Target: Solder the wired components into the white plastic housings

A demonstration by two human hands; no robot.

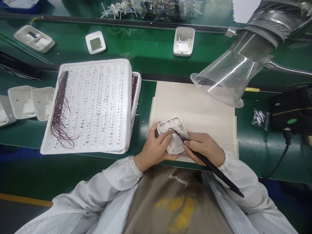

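My left hand (157, 144) grips a white plastic housing (175, 148) by its left side, with its open, ribbed inside facing up. Closed round a long black-handled tool with a slim metal tip (214, 169) is my right hand (206, 148). The tip reaches into the housing's upper part, beside a small dark loop, perhaps wire (170, 129). My left fingertips press close to that loop. Whether the tip grips it is too small to tell. Both hands are over the front edge of a beige work mat (195, 100).
At left, a white foam tray (97, 107) carries a bundle of dark red wires (60, 110). White housings (23, 102) stand further left. A clear extraction hood (224, 71) hangs over the mat's back right. A black box (291, 112) and bagged metal parts (260, 119) lie right.
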